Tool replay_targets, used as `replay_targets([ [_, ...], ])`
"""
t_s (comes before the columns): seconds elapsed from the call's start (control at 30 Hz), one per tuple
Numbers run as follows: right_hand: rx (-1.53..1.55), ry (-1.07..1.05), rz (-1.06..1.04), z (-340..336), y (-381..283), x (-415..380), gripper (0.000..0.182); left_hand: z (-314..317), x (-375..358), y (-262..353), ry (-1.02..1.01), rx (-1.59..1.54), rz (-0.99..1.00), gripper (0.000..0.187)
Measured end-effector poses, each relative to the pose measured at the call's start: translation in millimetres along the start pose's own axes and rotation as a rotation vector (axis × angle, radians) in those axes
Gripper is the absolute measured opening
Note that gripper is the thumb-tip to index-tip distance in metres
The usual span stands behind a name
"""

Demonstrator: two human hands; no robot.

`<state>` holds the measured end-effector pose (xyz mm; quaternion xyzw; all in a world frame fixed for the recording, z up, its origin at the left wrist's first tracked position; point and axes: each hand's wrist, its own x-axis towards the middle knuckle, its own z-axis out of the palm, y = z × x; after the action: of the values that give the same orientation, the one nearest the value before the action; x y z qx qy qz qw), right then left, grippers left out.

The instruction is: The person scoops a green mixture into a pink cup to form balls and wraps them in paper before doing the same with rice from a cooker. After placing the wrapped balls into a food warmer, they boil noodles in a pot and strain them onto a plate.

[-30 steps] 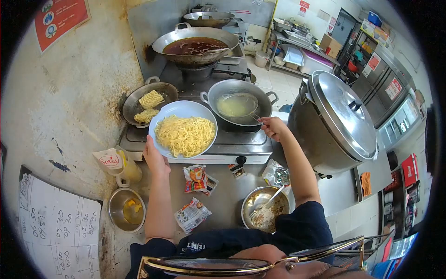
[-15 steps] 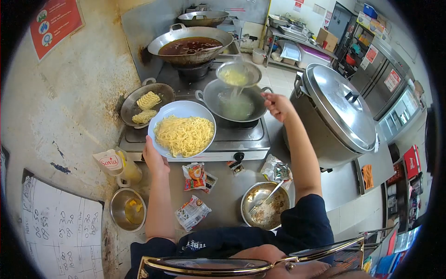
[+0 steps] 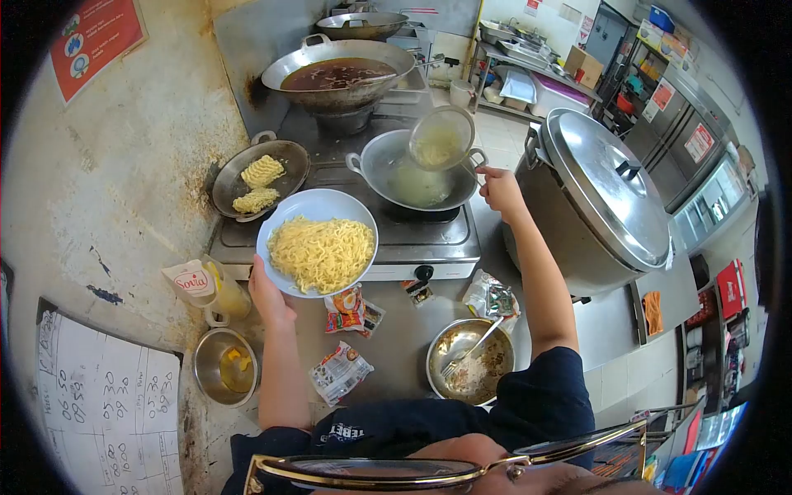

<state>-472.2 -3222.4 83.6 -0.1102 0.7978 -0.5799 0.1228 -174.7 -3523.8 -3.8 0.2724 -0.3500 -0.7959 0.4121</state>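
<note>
A pale blue plate (image 3: 309, 205) heaped with cooked yellow noodles (image 3: 322, 256) rests in my left hand (image 3: 270, 295), which grips it by its lower left edge. My right hand (image 3: 502, 194) is closed on the handle of a round mesh strainer (image 3: 443, 136). The strainer is tilted over a wok (image 3: 381, 183) of cloudy, greenish liquid, and some pale yellow stuff shows in its mesh. To the left, two dry noodle blocks (image 3: 262, 171) lie in a smaller pan (image 3: 224, 186).
A large wok of dark brown liquid (image 3: 338, 78) stands behind. To the right is a big lidded pot (image 3: 577, 206). Nearer me are seasoning packets (image 3: 342, 373), a metal bowl with a fork (image 3: 470, 363), a bowl with yellow contents (image 3: 227, 367) and a jug (image 3: 223, 289).
The strainer has tipped and moved right and slightly down; the stream falling from it no longer shows. My left hand has brought the plate a little nearer and to the left.
</note>
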Motion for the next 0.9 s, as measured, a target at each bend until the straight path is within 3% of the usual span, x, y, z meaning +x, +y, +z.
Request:
replay_targets([
  [0.07, -0.528, 0.165, -0.301, -2.9, 14.8, 11.4, 0.036, -8.0, 0.0, -0.8, -0.005, -0.021, -0.002, 0.039],
  [0.1, -0.528, 0.162, -0.302, -2.6, 12.9, 9.2, 0.036, -12.6, -0.5, -0.8, -0.029, 0.005, -0.005, 0.041],
  [0.17, -0.845, 0.298, -0.407, -2.6, 9.4, 3.4, 0.039, -20.5, -2.2, -2.4, -0.049, 0.029, -0.005, 0.043],
  [0.3, -0.946, 0.265, -0.296, -6.8, 30.3, 7.4, 0.038, -29.3, -9.6, -2.0, 0.015, -0.018, 0.005, 0.040],
  [0.37, -0.982, 0.232, -0.397, -5.9, 60.6, 24.2, 0.038, -29.6, -14.6, 1.8, 0.042, -0.058, 0.015, 0.037],
  [0.43, -0.631, -0.014, -0.223, 5.8, 63.5, 20.8, 0.036, -29.2, -19.0, 5.3, 0.049, -0.051, 0.028, 0.036],
  [0.47, -0.632, -0.013, -0.223, 10.8, 63.0, 21.1, 0.036, -28.9, -20.5, 6.6, 0.048, -0.052, 0.028, 0.036],
  [0.53, -0.193, -0.180, 0.113, 25.2, 48.5, 13.0, 0.033, -27.4, -23.0, 9.5, 0.050, -0.047, 0.020, 0.037],
  [0.57, -0.192, -0.179, 0.112, 30.8, 44.1, 10.2, 0.033, -25.4, -25.3, 12.0, 0.049, -0.047, 0.021, 0.037],
  [0.63, 0.159, -0.226, 0.289, 38.2, 37.8, 6.6, 0.032, -19.3, -29.6, 14.9, 0.036, -0.057, 0.025, 0.037],
  [0.73, 0.371, -0.264, 0.440, 41.8, 36.4, 7.1, 0.030, -16.3, -30.2, 13.7, 0.042, -0.050, 0.022, 0.038],
  [0.9, 0.554, -0.260, 0.432, 42.5, 44.0, 8.8, 0.024, -19.4, -27.3, 10.3, 0.036, -0.040, 0.008, 0.038],
])
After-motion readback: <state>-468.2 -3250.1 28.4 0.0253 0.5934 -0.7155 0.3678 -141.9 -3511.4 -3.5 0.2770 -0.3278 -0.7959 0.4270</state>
